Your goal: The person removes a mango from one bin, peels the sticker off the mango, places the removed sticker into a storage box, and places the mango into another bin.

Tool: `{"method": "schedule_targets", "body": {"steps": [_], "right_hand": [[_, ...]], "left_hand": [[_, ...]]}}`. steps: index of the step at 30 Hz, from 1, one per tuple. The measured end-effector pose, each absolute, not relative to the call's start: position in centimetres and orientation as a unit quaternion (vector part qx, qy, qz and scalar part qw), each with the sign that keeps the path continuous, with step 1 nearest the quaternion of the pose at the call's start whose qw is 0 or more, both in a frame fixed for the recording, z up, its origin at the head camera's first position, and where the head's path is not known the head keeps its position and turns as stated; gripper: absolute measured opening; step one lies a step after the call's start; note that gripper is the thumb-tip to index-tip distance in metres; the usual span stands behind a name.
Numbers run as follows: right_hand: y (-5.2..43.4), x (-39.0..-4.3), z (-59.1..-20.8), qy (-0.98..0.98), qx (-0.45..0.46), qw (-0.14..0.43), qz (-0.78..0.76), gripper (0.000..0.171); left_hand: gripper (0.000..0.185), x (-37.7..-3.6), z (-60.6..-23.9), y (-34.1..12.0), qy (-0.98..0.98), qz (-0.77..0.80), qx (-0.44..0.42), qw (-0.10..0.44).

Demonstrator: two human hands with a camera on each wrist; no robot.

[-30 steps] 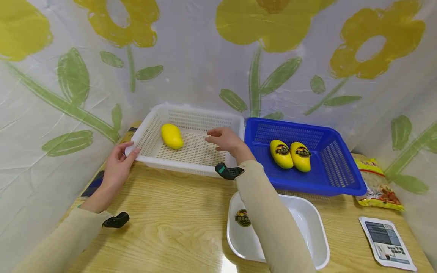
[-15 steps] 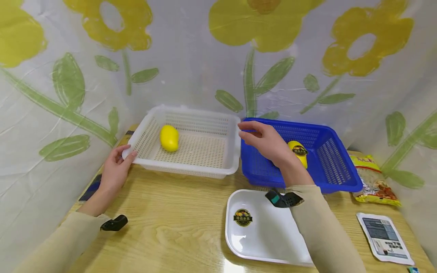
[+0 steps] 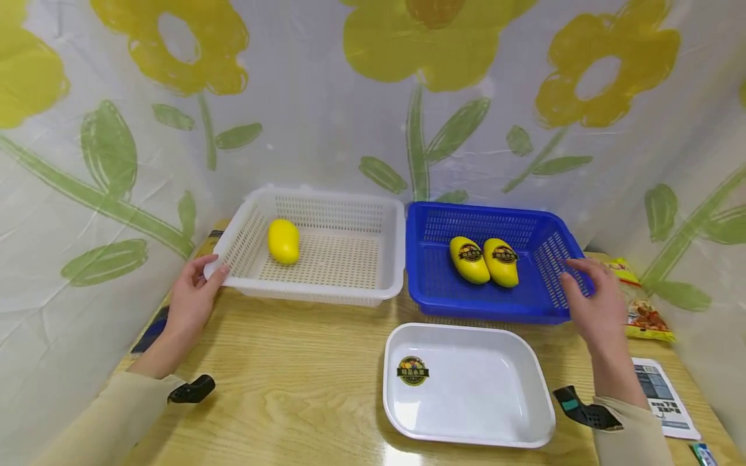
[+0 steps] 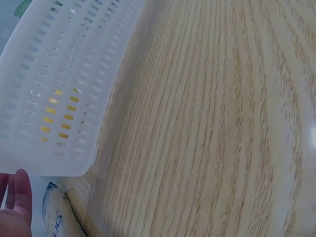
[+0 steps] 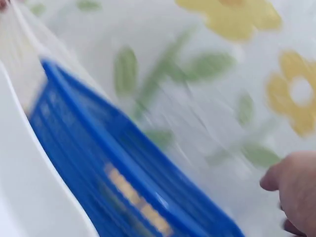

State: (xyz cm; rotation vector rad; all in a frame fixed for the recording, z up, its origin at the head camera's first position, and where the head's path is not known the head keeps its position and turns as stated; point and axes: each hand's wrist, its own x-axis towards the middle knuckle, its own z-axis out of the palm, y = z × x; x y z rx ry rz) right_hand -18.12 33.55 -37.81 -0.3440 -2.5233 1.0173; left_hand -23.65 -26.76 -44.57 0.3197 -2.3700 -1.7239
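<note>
My left hand (image 3: 195,294) grips the near left corner of a white perforated basket (image 3: 315,296), its thumb and fingers at the rim. Inside that basket lies one yellow mango (image 3: 283,241). A blue basket (image 3: 489,309) stands to its right, holding two mangoes side by side, a left one (image 3: 469,260) and a right one (image 3: 501,263), both with dark labels. My right hand (image 3: 600,310) is at the blue basket's right end, thumb and fingers apart and nothing between them. In the right wrist view this hand (image 5: 298,192) shows at the right edge, blurred.
A white tray (image 3: 472,388) with a round label (image 3: 412,371) sits in front of the blue basket. On the right lie a yellow snack bag (image 3: 647,317), a flat white packet (image 3: 670,401) and a small packet (image 3: 703,454). A flower-printed curtain (image 3: 315,116) stands behind.
My right hand has moved from over the white basket, across the blue basket, to its right end. The left hand stays at the white basket's corner. The view has shifted slightly.
</note>
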Motion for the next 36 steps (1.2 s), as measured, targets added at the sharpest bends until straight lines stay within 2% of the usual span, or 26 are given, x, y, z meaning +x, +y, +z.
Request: {"method": "schedule_targets", "body": {"steps": [2,5,8,11,17,23,26,30,36], "right_hand": [[36.1,-17.6,-38.5,-0.883,-0.183,0.200,0.383,0.044],[39.5,-16.7,-39.7,-0.840,-0.227,0.158,0.466,0.049],[41.7,-16.2,-41.1,-0.783,-0.186,0.110,0.584,0.055],[42.8,-16.0,-42.5,-0.731,-0.112,0.087,0.667,0.056],[42.9,-15.8,-43.7,-0.640,-0.053,0.074,0.763,0.042],[42.7,-15.9,-43.7,-0.619,-0.052,0.075,0.780,0.037],[42.6,-15.8,-43.8,-0.619,-0.055,0.074,0.780,0.038],[42.6,-15.8,-44.0,-0.623,-0.060,0.079,0.776,0.040],[42.7,-15.8,-44.1,-0.641,-0.066,0.077,0.761,0.047]], "left_hand": [[0.054,-23.7,-44.6,-26.7,-0.797,-0.586,0.110,0.096],[0.055,-23.6,-44.5,-26.7,-0.795,-0.588,0.116,0.094],[0.055,-23.5,-44.5,-26.7,-0.793,-0.589,0.121,0.093],[0.056,-23.4,-44.4,-26.7,-0.798,-0.583,0.127,0.092],[0.059,-23.7,-43.9,-26.5,-0.818,-0.554,0.123,0.096],[0.056,-24.7,-41.7,-25.9,-0.843,-0.493,0.132,0.166],[0.050,-25.4,-40.1,-24.7,-0.851,-0.471,0.096,0.211],[0.044,-26.0,-38.5,-22.0,-0.860,-0.453,0.018,0.233],[0.043,-27.0,-37.6,-17.1,-0.864,-0.457,-0.088,0.190]]}}
